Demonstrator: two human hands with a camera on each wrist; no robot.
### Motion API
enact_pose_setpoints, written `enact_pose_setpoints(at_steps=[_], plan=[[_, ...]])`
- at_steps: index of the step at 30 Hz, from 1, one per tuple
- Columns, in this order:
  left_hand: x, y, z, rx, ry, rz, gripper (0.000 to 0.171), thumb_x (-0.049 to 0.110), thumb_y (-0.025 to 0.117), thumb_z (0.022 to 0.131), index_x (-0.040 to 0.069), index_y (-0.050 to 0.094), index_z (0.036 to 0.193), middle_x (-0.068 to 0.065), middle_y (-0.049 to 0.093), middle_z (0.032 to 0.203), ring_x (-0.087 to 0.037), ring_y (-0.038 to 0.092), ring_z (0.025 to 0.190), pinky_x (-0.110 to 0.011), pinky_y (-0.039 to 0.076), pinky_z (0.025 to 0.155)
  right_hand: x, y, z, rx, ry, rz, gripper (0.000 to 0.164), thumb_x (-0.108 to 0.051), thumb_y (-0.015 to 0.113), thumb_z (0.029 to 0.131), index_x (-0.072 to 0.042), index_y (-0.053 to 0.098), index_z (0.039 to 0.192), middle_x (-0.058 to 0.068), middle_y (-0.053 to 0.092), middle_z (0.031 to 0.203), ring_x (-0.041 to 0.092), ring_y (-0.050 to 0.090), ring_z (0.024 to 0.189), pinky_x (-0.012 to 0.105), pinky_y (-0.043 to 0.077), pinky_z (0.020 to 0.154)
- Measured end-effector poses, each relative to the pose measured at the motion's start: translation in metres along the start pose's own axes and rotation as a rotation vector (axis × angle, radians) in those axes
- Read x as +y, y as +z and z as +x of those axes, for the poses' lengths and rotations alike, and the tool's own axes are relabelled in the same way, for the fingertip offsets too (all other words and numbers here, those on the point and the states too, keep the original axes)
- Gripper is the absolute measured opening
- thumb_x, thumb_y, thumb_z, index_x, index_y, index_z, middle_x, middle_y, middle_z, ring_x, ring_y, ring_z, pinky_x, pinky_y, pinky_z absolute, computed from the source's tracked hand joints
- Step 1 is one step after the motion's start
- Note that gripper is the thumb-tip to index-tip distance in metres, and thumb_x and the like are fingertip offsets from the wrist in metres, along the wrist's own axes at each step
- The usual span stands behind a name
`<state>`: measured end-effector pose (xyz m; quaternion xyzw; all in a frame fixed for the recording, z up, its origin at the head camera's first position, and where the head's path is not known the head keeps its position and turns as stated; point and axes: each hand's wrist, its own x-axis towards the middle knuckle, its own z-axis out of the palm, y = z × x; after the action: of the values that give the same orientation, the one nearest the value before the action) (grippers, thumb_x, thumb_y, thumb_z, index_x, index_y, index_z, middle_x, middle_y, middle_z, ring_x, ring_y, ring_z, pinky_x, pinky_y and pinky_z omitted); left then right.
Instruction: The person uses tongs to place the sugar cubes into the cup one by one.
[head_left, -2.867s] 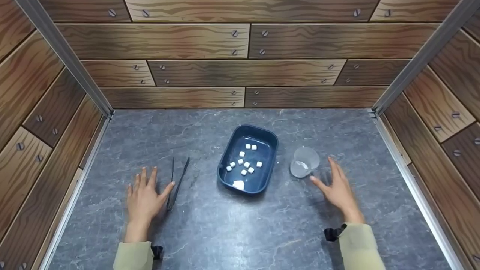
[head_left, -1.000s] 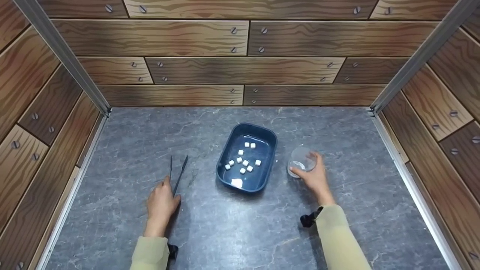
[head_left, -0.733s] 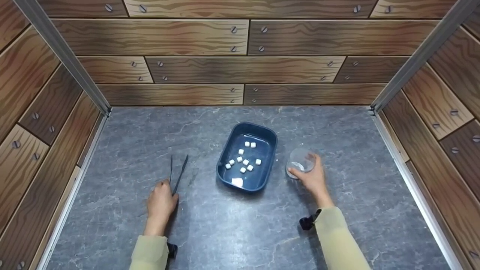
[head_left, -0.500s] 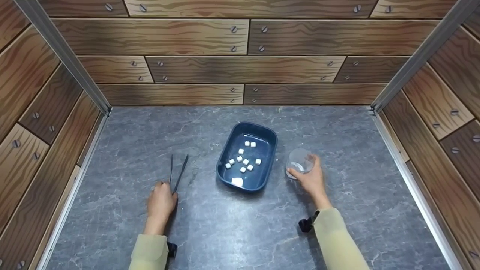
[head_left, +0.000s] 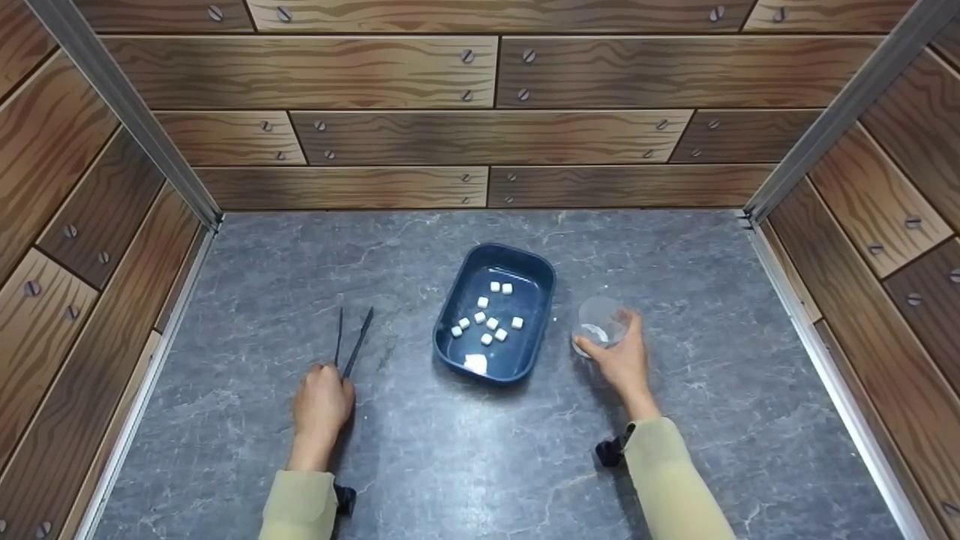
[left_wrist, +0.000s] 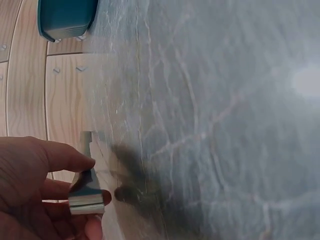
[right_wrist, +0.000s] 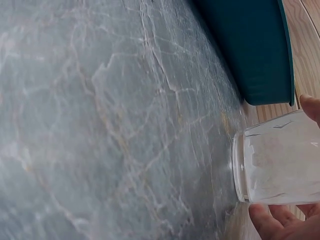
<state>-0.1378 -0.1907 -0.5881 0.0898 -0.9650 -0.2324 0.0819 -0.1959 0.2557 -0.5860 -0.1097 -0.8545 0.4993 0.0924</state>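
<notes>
My left hand (head_left: 322, 401) grips dark metal tongs (head_left: 363, 339) near their closed end, thumb on one side and fingers on the other. Their two arms spread apart and point away from me. In the left wrist view the bent end of the tongs (left_wrist: 86, 200) shows between thumb and fingers. My right hand (head_left: 624, 360) holds a clear plastic cup (head_left: 600, 319), thumb and fingers on opposite sides. The cup stands upright with its base at the tabletop in the right wrist view. Between the hands sits a dark blue tray (head_left: 536, 352) with several small white cubes (head_left: 492, 323) in it.
The grey marbled tabletop (head_left: 420, 450) is walled at the back and both sides by wood-patterned panels (head_left: 390, 135). Metal strips (head_left: 825, 375) run along its side edges. The tray's wall (right_wrist: 260, 60) rises beside the cup in the right wrist view.
Both hands were spread open beside the tongs and cup; the left has taken hold of the tongs, the right of the cup. Over the last second the left hand slid slightly toward me.
</notes>
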Motion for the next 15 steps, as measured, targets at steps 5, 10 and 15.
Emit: enact_pose_setpoints(at_steps=[5,10,15], plan=[[0.0009,-0.0038,0.0011,-0.009,-0.028,-0.028,0.016,0.005,0.061,0.086,-0.011,0.062,0.086,-0.025,0.058,0.084,-0.048,0.060,0.072,-0.060,0.047,0.061,-0.0001,0.0006,0.0005,0.015,-0.004,-0.005,0.086,-0.023,0.088,0.074,-0.001,0.034,0.137,0.021,0.047,0.137,0.038,0.046,0.125,0.046,0.034,0.103],[0.0005,-0.0040,0.0023,0.007,-0.027,-0.074,0.016,0.004,0.059,0.086,-0.012,0.061,0.090,-0.026,0.056,0.087,-0.047,0.060,0.072,-0.058,0.048,0.063,-0.0007,0.0005,0.0008,0.011,0.008,-0.029,0.089,-0.024,0.088,0.073,0.000,0.033,0.138,0.022,0.047,0.138,0.039,0.046,0.125,0.046,0.035,0.103],[0.0001,-0.0035,0.0029,0.034,-0.023,-0.108,0.025,0.004,0.059,0.089,-0.017,0.059,0.104,-0.029,0.056,0.092,-0.047,0.060,0.075,-0.057,0.049,0.065,-0.0017,0.0003,0.0003,0.001,0.022,-0.038,0.089,-0.026,0.088,0.074,-0.001,0.032,0.139,0.022,0.045,0.140,0.040,0.046,0.125,0.048,0.035,0.103]])
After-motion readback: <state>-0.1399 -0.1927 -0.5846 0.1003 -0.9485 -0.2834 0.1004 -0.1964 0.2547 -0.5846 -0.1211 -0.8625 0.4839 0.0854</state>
